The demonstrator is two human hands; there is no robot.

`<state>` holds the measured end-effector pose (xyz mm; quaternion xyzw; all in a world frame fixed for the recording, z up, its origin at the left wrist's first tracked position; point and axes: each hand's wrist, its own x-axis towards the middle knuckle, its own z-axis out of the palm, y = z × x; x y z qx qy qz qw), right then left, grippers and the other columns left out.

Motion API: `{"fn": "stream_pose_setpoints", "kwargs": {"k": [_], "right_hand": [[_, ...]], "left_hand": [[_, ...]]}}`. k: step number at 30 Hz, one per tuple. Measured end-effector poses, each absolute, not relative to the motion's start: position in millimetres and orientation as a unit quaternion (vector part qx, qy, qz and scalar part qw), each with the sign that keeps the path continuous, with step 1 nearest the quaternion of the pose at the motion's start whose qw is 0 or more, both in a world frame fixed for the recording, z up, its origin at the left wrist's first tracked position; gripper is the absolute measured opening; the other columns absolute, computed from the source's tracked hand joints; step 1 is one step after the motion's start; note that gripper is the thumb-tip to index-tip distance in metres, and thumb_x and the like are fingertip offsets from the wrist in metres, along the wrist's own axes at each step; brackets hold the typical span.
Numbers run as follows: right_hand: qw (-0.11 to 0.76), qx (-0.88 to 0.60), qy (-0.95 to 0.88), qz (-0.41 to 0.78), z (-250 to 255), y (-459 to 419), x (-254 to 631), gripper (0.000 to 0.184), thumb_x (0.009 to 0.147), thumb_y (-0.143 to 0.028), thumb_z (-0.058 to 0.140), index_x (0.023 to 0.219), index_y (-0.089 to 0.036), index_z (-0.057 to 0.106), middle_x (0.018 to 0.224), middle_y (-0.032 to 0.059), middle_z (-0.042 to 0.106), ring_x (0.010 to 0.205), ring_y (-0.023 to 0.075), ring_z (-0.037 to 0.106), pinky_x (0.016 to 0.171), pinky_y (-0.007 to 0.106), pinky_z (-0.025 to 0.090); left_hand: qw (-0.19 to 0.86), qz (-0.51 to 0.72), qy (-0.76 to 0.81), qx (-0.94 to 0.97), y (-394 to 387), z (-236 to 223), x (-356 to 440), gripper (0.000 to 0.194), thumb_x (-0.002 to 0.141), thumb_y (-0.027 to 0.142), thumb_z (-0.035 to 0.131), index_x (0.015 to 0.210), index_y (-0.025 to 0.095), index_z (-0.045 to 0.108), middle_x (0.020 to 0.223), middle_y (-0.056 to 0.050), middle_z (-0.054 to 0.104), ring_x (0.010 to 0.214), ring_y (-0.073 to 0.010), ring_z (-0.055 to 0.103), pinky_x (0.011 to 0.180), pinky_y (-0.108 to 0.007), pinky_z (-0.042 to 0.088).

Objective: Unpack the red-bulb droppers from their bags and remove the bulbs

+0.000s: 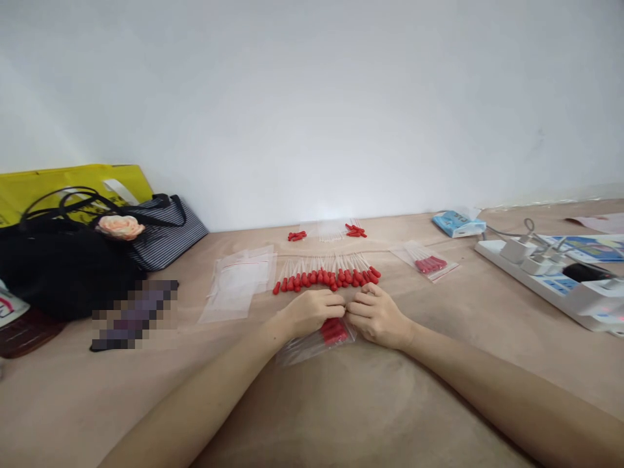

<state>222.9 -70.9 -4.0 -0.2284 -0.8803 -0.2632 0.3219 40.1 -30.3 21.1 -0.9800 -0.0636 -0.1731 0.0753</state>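
My left hand [312, 311] and my right hand [376, 316] meet at the middle of the tan table, fingers curled and pinched together. Both grip the top edge of a clear plastic bag [319, 339] that holds red-bulbed droppers. Just beyond my knuckles lies a row of several loose droppers [326, 277] with red bulbs facing me. A stack of empty clear bags [238, 279] sits to the left of that row. A filled bag of droppers [429, 262] lies to the right. More droppers [331, 231] rest near the wall.
Black and striped bags [73, 253] with a yellow bag behind them crowd the left side. A white power strip [550, 276] with plugs and cables lies at the right, and a blue tissue pack [458, 223] sits near the wall.
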Motion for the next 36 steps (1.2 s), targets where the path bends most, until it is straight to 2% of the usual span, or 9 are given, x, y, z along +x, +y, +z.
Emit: {"fn": "stream_pose_setpoints", "kwargs": {"k": [6,10,13,16,18,21,27,32,36], "right_hand": [[0.277,-0.208,-0.907,-0.238,0,-68,225,0.032,0.083,-0.007,0.031,0.057,-0.017,0.048,0.058,-0.0017,0.049,0.060,0.0106,0.037,0.070,0.030,0.026],[0.268,-0.234,-0.912,-0.206,-2,-67,231,0.024,0.081,-0.012,0.038,0.062,-0.016,0.051,0.064,0.0009,0.053,0.066,0.0129,0.039,0.066,0.030,0.028],[0.254,-0.284,-0.911,-0.157,-3,-68,239,0.017,0.079,-0.015,0.042,0.067,-0.016,0.054,0.068,0.0034,0.053,0.069,0.0147,0.041,0.064,0.030,0.030],[0.259,-0.314,-0.911,-0.072,-3,-68,247,0.015,0.076,-0.012,0.044,0.074,-0.016,0.058,0.071,0.0042,0.054,0.071,0.0153,0.043,0.065,0.029,0.034],[0.281,-0.317,-0.906,0.008,-3,-67,250,0.020,0.074,-0.008,0.044,0.082,-0.016,0.060,0.077,0.0046,0.057,0.074,0.0149,0.046,0.068,0.029,0.037],[0.307,-0.330,-0.887,0.105,-3,-66,249,0.024,0.076,-0.008,0.044,0.087,-0.018,0.062,0.079,0.0042,0.058,0.075,0.0141,0.049,0.072,0.029,0.039],[0.326,-0.402,-0.835,0.186,-4,-65,242,0.019,0.080,-0.023,0.051,0.068,-0.016,0.064,0.065,0.0021,0.055,0.066,0.0128,0.049,0.065,0.027,0.040],[0.346,-0.437,-0.788,0.262,-5,-64,242,0.020,0.077,-0.032,0.056,0.082,-0.015,0.066,0.068,0.0015,0.055,0.061,0.0108,0.048,0.058,0.024,0.039],[0.323,-0.422,-0.802,0.273,0,-66,239,0.021,0.076,-0.033,0.058,0.086,-0.016,0.065,0.073,0.0018,0.055,0.064,0.0111,0.049,0.061,0.024,0.041]], "left_hand": [[0.081,-0.163,-0.053,-0.982,-28,28,37,0.032,0.087,0.008,0.029,0.066,0.015,0.052,0.076,-0.002,0.061,0.063,-0.0108,0.051,0.059,-0.022,0.042],[0.025,-0.181,-0.122,-0.976,-30,32,31,0.030,0.087,0.009,0.027,0.084,0.016,0.057,0.096,-0.005,0.062,0.086,-0.0131,0.056,0.075,-0.025,0.045],[-0.052,-0.186,-0.228,-0.954,-44,34,24,0.023,0.087,0.023,0.038,0.105,0.019,0.052,0.114,-0.006,0.055,0.103,-0.0159,0.051,0.087,-0.030,0.043],[-0.124,-0.159,-0.304,-0.931,-65,33,13,0.048,0.079,0.040,0.052,0.121,0.019,0.040,0.122,-0.009,0.049,0.113,-0.0217,0.044,0.094,-0.038,0.038],[-0.161,-0.141,-0.328,-0.920,-77,31,5,0.062,0.073,0.044,0.057,0.126,0.019,0.034,0.128,-0.011,0.044,0.117,-0.0254,0.040,0.097,-0.043,0.033],[-0.201,-0.137,-0.351,-0.904,-84,26,-2,0.058,0.076,0.038,0.054,0.127,0.021,0.032,0.131,-0.010,0.041,0.119,-0.0256,0.038,0.098,-0.044,0.031],[-0.228,-0.151,-0.334,-0.902,-74,23,3,0.050,0.079,0.032,0.052,0.124,0.022,0.035,0.125,-0.007,0.047,0.113,-0.0214,0.045,0.094,-0.039,0.036],[-0.230,-0.143,-0.333,-0.903,-69,22,6,0.050,0.078,0.032,0.053,0.124,0.021,0.036,0.127,-0.007,0.046,0.114,-0.0215,0.044,0.095,-0.039,0.035],[-0.235,-0.143,-0.337,-0.900,-68,20,6,0.050,0.078,0.034,0.053,0.124,0.022,0.036,0.128,-0.007,0.045,0.115,-0.0218,0.043,0.096,-0.039,0.034]]}}
